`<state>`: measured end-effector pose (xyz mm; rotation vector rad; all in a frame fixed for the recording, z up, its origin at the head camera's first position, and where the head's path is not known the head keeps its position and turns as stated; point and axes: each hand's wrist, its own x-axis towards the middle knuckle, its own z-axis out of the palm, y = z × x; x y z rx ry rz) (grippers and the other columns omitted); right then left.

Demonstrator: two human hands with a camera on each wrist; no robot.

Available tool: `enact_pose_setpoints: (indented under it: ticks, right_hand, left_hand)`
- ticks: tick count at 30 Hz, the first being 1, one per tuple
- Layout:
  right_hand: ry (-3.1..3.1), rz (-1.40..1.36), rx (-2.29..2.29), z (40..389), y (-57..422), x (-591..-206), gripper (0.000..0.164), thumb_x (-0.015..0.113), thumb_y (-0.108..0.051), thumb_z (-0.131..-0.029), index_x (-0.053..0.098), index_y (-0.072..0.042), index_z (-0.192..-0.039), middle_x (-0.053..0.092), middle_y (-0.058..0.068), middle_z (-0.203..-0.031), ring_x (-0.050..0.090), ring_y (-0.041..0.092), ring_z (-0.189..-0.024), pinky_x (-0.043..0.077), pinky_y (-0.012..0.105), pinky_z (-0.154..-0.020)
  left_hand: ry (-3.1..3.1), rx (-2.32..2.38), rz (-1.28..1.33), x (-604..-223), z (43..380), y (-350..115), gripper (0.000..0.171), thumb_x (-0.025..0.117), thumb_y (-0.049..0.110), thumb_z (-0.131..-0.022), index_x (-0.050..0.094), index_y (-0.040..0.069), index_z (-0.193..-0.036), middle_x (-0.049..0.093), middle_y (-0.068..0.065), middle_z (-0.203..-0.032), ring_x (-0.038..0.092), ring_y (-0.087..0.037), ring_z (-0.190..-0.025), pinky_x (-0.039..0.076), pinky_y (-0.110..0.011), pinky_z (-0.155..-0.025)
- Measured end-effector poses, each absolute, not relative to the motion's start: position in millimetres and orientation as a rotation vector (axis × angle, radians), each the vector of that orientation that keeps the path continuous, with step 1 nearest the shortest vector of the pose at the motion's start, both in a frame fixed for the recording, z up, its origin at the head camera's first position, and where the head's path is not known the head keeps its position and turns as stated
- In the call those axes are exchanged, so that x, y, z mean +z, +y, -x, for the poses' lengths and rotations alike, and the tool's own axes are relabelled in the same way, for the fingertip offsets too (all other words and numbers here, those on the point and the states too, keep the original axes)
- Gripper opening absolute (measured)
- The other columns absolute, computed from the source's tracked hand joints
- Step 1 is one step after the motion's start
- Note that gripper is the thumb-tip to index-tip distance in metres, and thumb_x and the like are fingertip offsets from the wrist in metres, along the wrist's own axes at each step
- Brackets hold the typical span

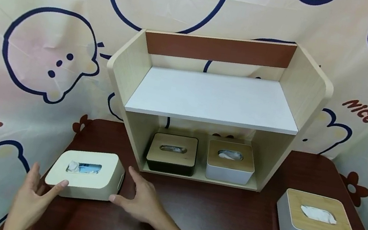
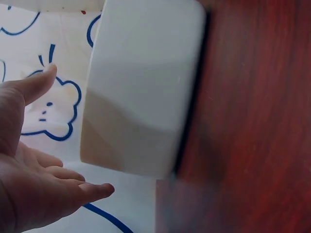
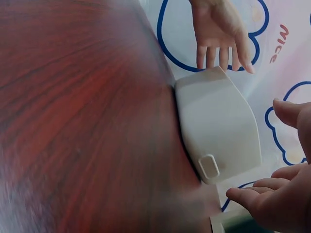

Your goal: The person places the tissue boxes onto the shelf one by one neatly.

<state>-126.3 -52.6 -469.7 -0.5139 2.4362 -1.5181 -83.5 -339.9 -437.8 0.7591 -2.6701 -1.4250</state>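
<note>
A white tissue box with rounded corners stands on the dark wooden table, a tissue and blue packaging showing through its top slot. My left hand is at its left end, thumb and fingers spread. At the opposite end is my right hand, also spread. The left wrist view shows a gap between the left hand and the box. In the right wrist view, the right hand is likewise apart from the box, near the end with a small oval outline.
A two-level shelf stands at the back of the table. Its lower level holds a black tissue box and a white wood-topped tissue box. Another wood-topped tissue box sits at the right. Behind hangs a printed cloth.
</note>
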Motion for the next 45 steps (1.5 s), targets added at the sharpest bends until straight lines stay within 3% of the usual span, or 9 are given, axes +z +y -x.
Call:
enact_pose_setpoints:
  ticks: [7,10,14,18,26,33,36,39,45]
  right_hand:
    - [2.408,0.517,-1.474,122,-64,-475,0.099,0.083,-0.056,-0.09,0.036,-0.021,-0.169,0.039,-0.005,-0.173,0.041,0.024,-0.159,0.04,0.048,-0.127]
    - [2.388,0.541,-1.444,121,-69,-478,0.101,0.082,-0.058,-0.09,0.033,-0.021,-0.17,0.036,-0.005,-0.175,0.039,0.021,-0.16,0.04,0.046,-0.128]
    - [2.334,0.576,-1.411,120,-75,-480,0.101,0.08,-0.058,-0.092,0.029,-0.022,-0.171,0.032,-0.002,-0.176,0.035,0.02,-0.161,0.038,0.044,-0.129]
    - [2.284,0.607,-1.41,119,-77,-483,0.1,0.079,-0.055,-0.094,0.026,-0.022,-0.172,0.027,0.0,-0.178,0.031,0.021,-0.163,0.036,0.044,-0.13]
    - [2.283,0.636,-1.518,118,-76,-490,0.1,0.082,-0.043,-0.095,0.026,-0.012,-0.172,0.024,0.008,-0.179,0.028,0.025,-0.165,0.031,0.04,-0.133]
    - [2.351,0.683,-1.643,115,-66,-493,0.095,0.084,-0.036,-0.095,0.033,-0.003,-0.167,0.033,0.017,-0.173,0.036,0.03,-0.161,0.035,0.039,-0.131]
    - [2.348,0.682,-1.71,112,-62,-491,0.092,0.085,-0.034,-0.095,0.035,-0.002,-0.166,0.035,0.018,-0.172,0.039,0.03,-0.159,0.042,0.037,-0.125]
    - [2.314,0.629,-1.796,108,-57,-489,0.09,0.086,-0.031,-0.094,0.038,-0.004,-0.165,0.039,0.016,-0.171,0.042,0.029,-0.156,0.052,0.036,-0.115]
    - [2.378,0.521,-1.921,101,-46,-480,0.077,0.082,-0.028,-0.097,0.046,-0.003,-0.16,0.048,0.016,-0.165,0.052,0.032,-0.147,0.061,0.034,-0.1]
  left_hand:
    - [-2.762,-1.59,-0.744,-449,84,-350,0.129,0.067,0.047,-0.105,-0.049,0.015,-0.152,-0.046,-0.013,-0.164,-0.029,-0.045,-0.159,0.007,-0.069,-0.131]
    - [-2.744,-1.659,-0.654,-455,86,-353,0.123,0.068,0.043,-0.105,-0.034,0.009,-0.163,-0.031,-0.025,-0.173,-0.016,-0.042,-0.165,0.015,-0.06,-0.135]
    - [-2.756,-1.683,-0.6,-461,89,-355,0.113,0.07,0.042,-0.105,-0.019,0.015,-0.168,-0.007,-0.025,-0.18,0.005,-0.041,-0.167,0.024,-0.053,-0.133]
    - [-2.782,-1.652,-0.677,-463,88,-353,0.123,0.072,0.047,-0.103,-0.029,0.023,-0.167,-0.013,-0.017,-0.18,0.003,-0.045,-0.166,0.023,-0.061,-0.128]
    - [-2.777,-1.461,-0.601,-470,77,-343,0.114,0.079,0.031,-0.101,-0.007,0.015,-0.174,0.009,-0.028,-0.178,0.026,-0.054,-0.159,0.043,-0.042,-0.117]
    - [-2.749,-1.321,-0.563,-472,62,-331,0.093,0.071,0.011,-0.104,0.01,0.004,-0.173,0.026,-0.035,-0.171,0.039,-0.059,-0.149,0.049,-0.045,-0.105]
    - [-2.686,-1.318,-0.578,-469,55,-324,0.086,0.07,0.004,-0.103,0.018,0.003,-0.171,0.032,-0.034,-0.169,0.044,-0.057,-0.147,0.057,-0.02,-0.096]
    - [-2.615,-1.337,-0.589,-466,51,-315,0.082,0.07,0.001,-0.102,0.023,0.003,-0.17,0.035,-0.03,-0.169,0.046,-0.054,-0.145,0.045,0.003,-0.079]
    - [-2.561,-1.336,-0.574,-457,45,-295,0.079,0.074,0.0,-0.1,0.031,0.0,-0.166,0.037,-0.025,-0.168,0.049,-0.048,-0.142,0.044,0.004,-0.076]
